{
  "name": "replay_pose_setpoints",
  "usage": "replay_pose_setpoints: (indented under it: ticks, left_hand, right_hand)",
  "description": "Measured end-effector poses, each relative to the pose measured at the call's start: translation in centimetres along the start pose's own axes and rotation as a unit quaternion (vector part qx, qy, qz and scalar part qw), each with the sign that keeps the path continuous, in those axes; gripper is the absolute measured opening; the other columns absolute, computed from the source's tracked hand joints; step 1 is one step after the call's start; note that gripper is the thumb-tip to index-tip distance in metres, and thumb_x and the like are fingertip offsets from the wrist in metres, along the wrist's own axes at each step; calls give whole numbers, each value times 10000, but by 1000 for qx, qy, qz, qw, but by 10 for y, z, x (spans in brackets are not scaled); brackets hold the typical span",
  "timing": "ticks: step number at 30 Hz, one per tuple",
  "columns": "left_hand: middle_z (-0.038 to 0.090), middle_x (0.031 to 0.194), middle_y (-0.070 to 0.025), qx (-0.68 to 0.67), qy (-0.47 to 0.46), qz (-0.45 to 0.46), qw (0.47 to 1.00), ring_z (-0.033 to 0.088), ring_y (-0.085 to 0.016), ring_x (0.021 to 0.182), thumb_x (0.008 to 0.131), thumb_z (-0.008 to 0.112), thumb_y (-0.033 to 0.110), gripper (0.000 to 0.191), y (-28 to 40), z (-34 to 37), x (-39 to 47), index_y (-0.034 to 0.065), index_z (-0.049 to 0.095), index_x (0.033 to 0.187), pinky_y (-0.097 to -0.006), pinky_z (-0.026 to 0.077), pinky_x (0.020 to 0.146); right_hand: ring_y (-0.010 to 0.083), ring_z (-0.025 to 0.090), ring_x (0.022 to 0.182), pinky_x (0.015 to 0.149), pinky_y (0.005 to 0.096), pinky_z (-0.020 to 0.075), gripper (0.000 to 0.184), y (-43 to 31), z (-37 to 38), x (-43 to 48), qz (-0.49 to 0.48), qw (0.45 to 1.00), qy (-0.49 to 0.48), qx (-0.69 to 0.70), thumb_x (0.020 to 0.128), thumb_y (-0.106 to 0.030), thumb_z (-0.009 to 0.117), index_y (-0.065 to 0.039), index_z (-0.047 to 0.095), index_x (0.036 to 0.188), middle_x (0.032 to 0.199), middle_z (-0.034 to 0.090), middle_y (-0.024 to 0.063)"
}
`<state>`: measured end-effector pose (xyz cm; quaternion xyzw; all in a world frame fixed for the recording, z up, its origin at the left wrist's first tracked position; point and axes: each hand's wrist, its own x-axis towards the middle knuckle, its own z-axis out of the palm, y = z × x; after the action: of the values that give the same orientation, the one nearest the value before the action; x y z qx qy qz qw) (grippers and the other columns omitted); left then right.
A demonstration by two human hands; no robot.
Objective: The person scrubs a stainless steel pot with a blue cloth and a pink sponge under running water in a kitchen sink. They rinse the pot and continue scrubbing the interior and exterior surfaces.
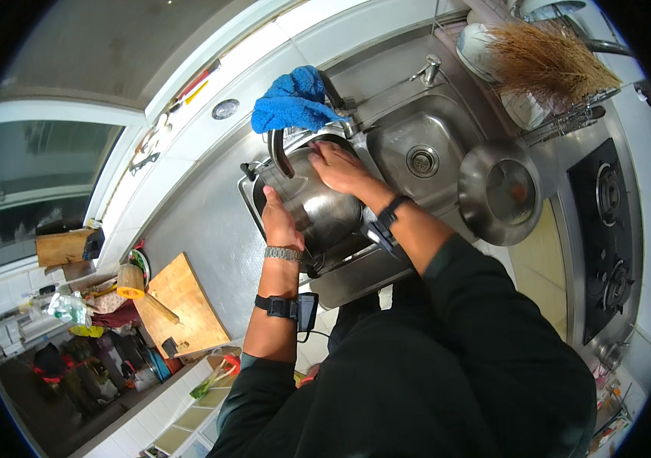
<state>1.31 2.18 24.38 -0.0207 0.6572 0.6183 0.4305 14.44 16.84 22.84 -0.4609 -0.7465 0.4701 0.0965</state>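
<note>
A rounded stainless steel pot (331,209) is tilted in the left sink basin, beneath a curved faucet spout (280,153). My left hand (280,222) grips the pot's left side, thumb pointing up. Across the upper right of its curved wall lies my right hand (338,168), fingers stretched out and partly blurred. Black side handles (249,170) stick out near the basin's rim. A blue towel (291,100) hangs over the faucet. The pot's inside is hidden from this angle.
Right of the pot is a second sink basin (440,131) with a drain strainer. A wide metal pan (500,193) rests at its right edge, beside a black gas hob (603,240). A straw brush (554,63) lies over the dish rack. Leftward is a wooden cutting board (188,303).
</note>
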Motion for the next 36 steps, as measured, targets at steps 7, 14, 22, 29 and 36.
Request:
replay_pose_setpoints:
  ticks: [7, 14, 22, 29, 36]
  left_hand:
    - [730, 1493, -142, -68, -54, -20, 996, 708, -296, 1357, 1258, 425, 557, 657, 4, -9, 7, 0, 635, 1537, -450, 571, 1161]
    - [749, 1477, -148, -123, -78, -28, 989, 723, -329, 1337, 1258, 426, 546, 636, 11, -19, 12, 19, 654, 1532, -514, 585, 1160]
    - [769, 1409, -149, -109, -59, -53, 991, 760, -330, 1239, 1252, 467, 535, 631, 14, -5, 13, -17, 681, 1468, -514, 602, 1111]
    - [765, 1445, -124, -108, -180, -80, 974, 741, -330, 1292, 1249, 513, 450, 508, 11, -8, 1, 37, 661, 1505, -519, 561, 1176]
    - [771, 1392, -52, -60, -231, 12, 971, 738, -250, 1261, 1173, 694, 220, 388, -31, -20, -31, 63, 649, 1525, -434, 548, 1157]
  right_hand:
    - [414, 488, 1617, 1348, 582, 357, 563, -51, 52, -13, -250, 929, 30, -271, 1168, -428, 516, -65, 675, 1567, 1555, 692, 217]
    - [354, 259, 1772, 1427, 581, 211, 841, 3, 42, -144, -292, 934, 11, -206, 1051, -358, 776, -92, 451, 1779, 1891, 337, 136]
    - [399, 398, 1664, 1375, 560, 328, 631, 2, 40, -34, -183, 970, 110, -115, 1182, -407, 516, -83, 487, 1722, 1796, 459, 163]
    - [372, 457, 1621, 1313, 506, 421, 533, 4, 41, -24, -173, 980, 80, -54, 1171, -428, 542, -145, 631, 1615, 1720, 572, 94]
    - [356, 535, 1552, 1295, 517, 425, 534, 27, 51, -4, -150, 982, 107, -50, 1152, -416, 563, -126, 660, 1591, 1665, 636, 85]
